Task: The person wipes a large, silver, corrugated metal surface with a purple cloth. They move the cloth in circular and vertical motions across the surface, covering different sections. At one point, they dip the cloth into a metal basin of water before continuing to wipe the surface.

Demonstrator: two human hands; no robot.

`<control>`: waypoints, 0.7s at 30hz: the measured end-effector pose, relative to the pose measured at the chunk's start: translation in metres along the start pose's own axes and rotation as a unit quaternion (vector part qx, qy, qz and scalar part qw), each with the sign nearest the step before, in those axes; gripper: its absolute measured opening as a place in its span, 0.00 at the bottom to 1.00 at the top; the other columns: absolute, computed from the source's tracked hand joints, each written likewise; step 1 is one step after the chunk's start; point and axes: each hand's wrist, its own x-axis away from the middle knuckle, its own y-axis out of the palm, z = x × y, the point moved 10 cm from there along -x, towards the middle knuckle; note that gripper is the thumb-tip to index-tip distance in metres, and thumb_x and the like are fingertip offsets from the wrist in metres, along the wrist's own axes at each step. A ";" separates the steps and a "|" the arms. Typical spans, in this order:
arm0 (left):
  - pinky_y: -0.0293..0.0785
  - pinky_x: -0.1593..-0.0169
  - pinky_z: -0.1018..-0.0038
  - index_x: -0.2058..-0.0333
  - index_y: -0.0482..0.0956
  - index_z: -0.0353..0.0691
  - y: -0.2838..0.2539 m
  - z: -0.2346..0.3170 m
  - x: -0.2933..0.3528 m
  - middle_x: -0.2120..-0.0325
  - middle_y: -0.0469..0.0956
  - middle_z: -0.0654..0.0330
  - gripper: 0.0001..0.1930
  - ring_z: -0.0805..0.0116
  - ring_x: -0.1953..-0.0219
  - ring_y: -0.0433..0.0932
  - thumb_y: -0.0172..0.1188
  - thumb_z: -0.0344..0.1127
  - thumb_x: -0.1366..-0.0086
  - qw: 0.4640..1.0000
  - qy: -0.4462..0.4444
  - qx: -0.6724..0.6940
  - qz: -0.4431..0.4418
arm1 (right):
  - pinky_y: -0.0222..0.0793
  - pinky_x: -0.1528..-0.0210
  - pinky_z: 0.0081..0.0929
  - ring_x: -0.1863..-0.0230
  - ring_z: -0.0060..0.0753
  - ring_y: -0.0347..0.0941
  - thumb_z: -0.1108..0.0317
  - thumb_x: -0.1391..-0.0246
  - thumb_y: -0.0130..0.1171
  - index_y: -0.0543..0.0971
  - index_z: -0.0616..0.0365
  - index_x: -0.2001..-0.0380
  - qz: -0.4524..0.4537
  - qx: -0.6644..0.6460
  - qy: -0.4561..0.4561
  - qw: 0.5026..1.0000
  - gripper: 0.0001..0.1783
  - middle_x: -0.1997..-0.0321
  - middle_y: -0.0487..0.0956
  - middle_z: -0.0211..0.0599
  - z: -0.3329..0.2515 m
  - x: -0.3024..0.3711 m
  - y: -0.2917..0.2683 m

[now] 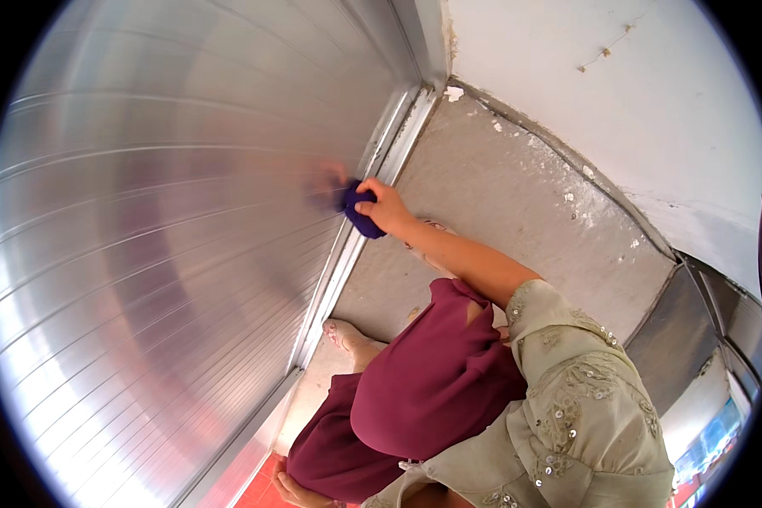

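Observation:
My right hand (381, 208) is closed on a dark purple cloth (362, 222), with thumb and fingers bunching it up. The cloth is pressed against the bottom frame rail (345, 254) of a shiny, ribbed silver metal door (229, 212). A blurred reflection of hand and cloth shows in the panel beside them. At the lower left, my left hand (300, 488) lies against the maroon trousers (432, 381) near my knee, its fingers apart and holding nothing visible. The rest of that hand is cut off by the lower edge.
A rough grey concrete slab (483, 169) with white flakes lies right of the rail and meets a white wall (635, 93). My feet (343, 334) are on the floor close to the door. Red tiles (261, 489) show at lower left, dark metal bars (707, 292) at right.

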 end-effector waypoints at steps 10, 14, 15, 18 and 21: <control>0.66 0.51 0.57 0.66 0.79 0.32 0.002 0.009 -0.005 0.65 0.76 0.45 0.22 0.52 0.59 0.73 0.41 0.43 0.35 0.998 0.051 -0.024 -0.010 | 0.64 0.46 0.32 0.50 0.47 0.72 0.70 0.53 0.58 0.72 0.63 0.50 0.302 -0.107 0.037 0.947 0.24 0.53 0.76 0.55 -0.004 -0.099 -0.150; 0.66 0.52 0.57 0.65 0.79 0.31 0.004 0.010 -0.001 0.64 0.76 0.46 0.22 0.51 0.59 0.73 0.41 0.44 0.35 0.999 0.022 -0.015 -0.019 | 0.65 0.48 0.28 0.53 0.35 0.71 0.69 0.48 0.58 0.71 0.62 0.48 0.263 0.006 0.070 0.962 0.23 0.52 0.76 0.45 0.002 -0.053 -0.086; 0.66 0.52 0.57 0.64 0.79 0.31 0.005 0.010 0.000 0.64 0.77 0.46 0.22 0.51 0.59 0.73 0.41 0.44 0.35 1.000 0.011 -0.015 -0.023 | 0.65 0.48 0.28 0.53 0.35 0.71 0.69 0.48 0.57 0.71 0.62 0.48 0.224 -0.023 0.075 0.971 0.23 0.52 0.76 0.44 0.006 -0.045 -0.075; 0.67 0.52 0.58 0.62 0.78 0.32 0.003 0.009 0.000 0.64 0.77 0.46 0.21 0.51 0.59 0.74 0.41 0.43 0.35 0.992 0.117 -0.055 -0.019 | 0.65 0.48 0.28 0.52 0.34 0.71 0.68 0.47 0.57 0.71 0.62 0.48 0.165 -0.065 0.064 0.982 0.23 0.52 0.76 0.43 0.014 -0.036 -0.065; 0.68 0.52 0.58 0.61 0.78 0.32 0.007 0.012 -0.002 0.64 0.77 0.47 0.21 0.51 0.59 0.74 0.41 0.43 0.35 0.990 0.120 -0.064 -0.038 | 0.63 0.46 0.30 0.49 0.41 0.70 0.67 0.48 0.55 0.71 0.63 0.48 0.243 -0.061 0.009 0.968 0.24 0.51 0.75 0.49 -0.007 -0.075 -0.127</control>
